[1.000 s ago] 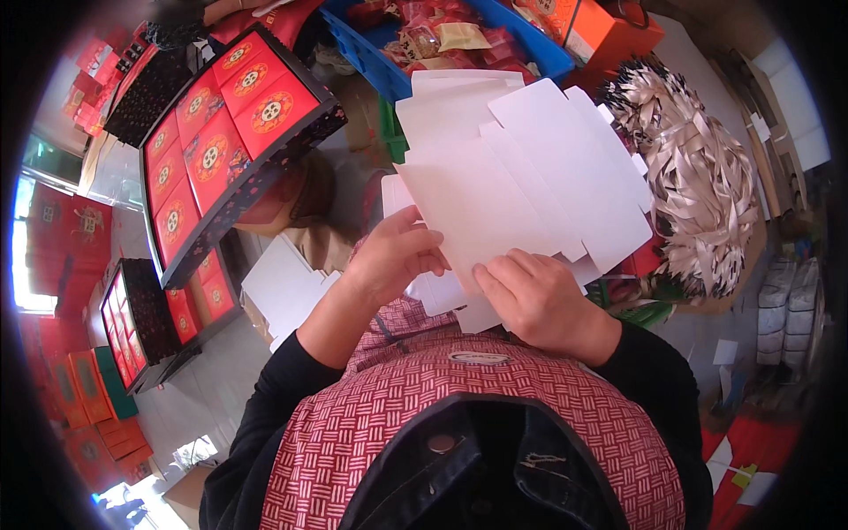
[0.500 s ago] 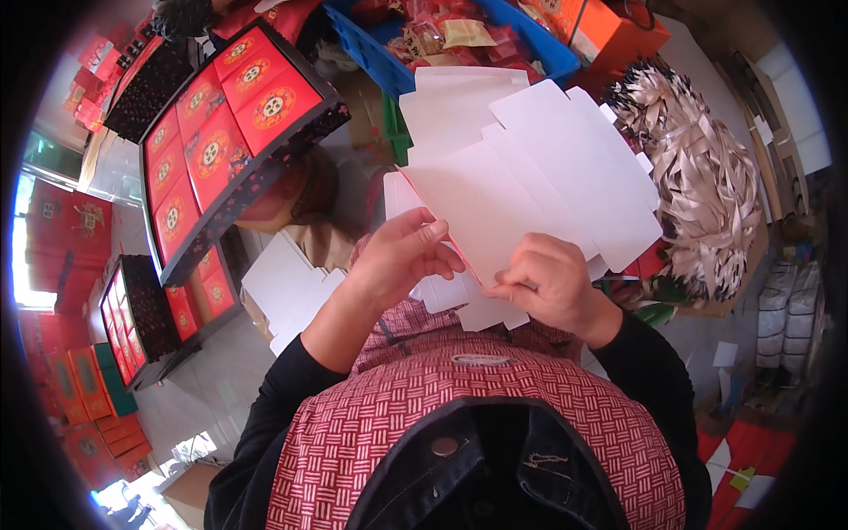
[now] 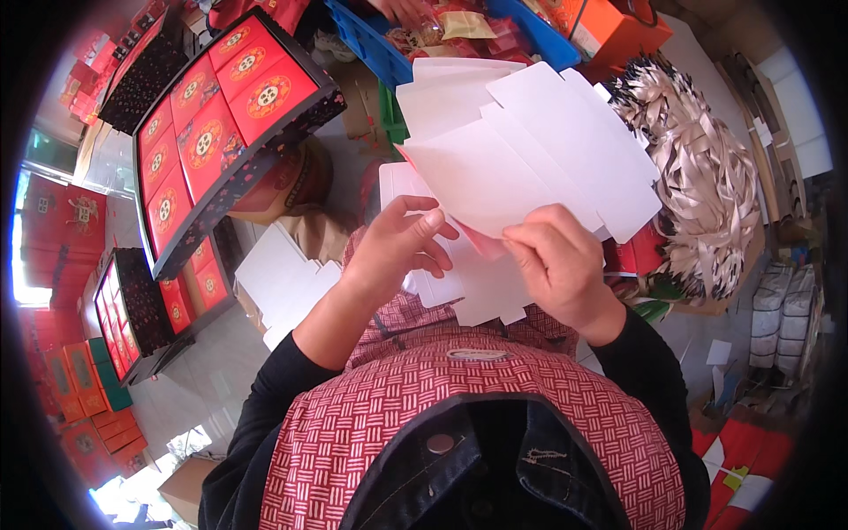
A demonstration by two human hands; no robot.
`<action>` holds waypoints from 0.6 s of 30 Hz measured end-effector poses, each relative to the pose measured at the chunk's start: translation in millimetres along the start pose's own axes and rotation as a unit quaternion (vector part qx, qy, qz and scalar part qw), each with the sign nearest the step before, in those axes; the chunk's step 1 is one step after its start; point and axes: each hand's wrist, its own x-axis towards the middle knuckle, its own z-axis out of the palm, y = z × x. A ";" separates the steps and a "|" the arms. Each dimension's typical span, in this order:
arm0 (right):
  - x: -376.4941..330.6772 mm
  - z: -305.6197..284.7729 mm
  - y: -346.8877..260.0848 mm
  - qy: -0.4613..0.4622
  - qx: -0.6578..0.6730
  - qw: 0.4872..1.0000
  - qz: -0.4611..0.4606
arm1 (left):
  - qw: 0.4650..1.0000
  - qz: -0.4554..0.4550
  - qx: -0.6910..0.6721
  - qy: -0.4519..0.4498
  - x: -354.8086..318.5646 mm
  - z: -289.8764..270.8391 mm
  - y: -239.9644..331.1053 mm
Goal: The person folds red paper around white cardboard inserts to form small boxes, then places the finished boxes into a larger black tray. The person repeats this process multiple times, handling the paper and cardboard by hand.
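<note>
A flat cardboard box blank (image 3: pixel 539 159), white inside with a red outer face, is held in front of my apron. My right hand (image 3: pixel 565 265) pinches its near edge between thumb and fingers, and that edge is lifted so some red shows beneath. Just left of the blank's edge, my left hand (image 3: pixel 402 243) has its fingers apart and loosely bent, holding nothing. Beneath lies another white box blank (image 3: pixel 486 296), over my lap. A further white blank (image 3: pixel 281 276) sits to the left of my left forearm.
A black tray (image 3: pixel 291 132) of red boxes (image 3: pixel 205 146) stands at left. At the far side, another person's hand (image 3: pixel 402 11) reaches into a blue crate (image 3: pixel 362 40) of packets. A bundle of beige ribbons (image 3: pixel 702 185) lies at right, near an orange box (image 3: pixel 618 35).
My left hand has come off the blank's edge, moving slightly up and left. My right hand has raised the near edge. Another person's hand has appeared at the blue crate.
</note>
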 end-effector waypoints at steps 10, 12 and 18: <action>-1.7 6.6 -5.6 -0.011 0.062 0.995 0.071 | 0.999 0.006 0.003 -0.052 -3.0 15.7 9.2; -1.5 10.0 -8.0 -0.014 0.063 0.995 0.070 | 0.998 0.008 0.010 -0.069 -2.2 20.6 9.1; 8.2 -2.8 -11.3 0.008 0.066 0.988 0.139 | 0.995 0.056 -0.015 -0.076 -5.2 19.5 10.8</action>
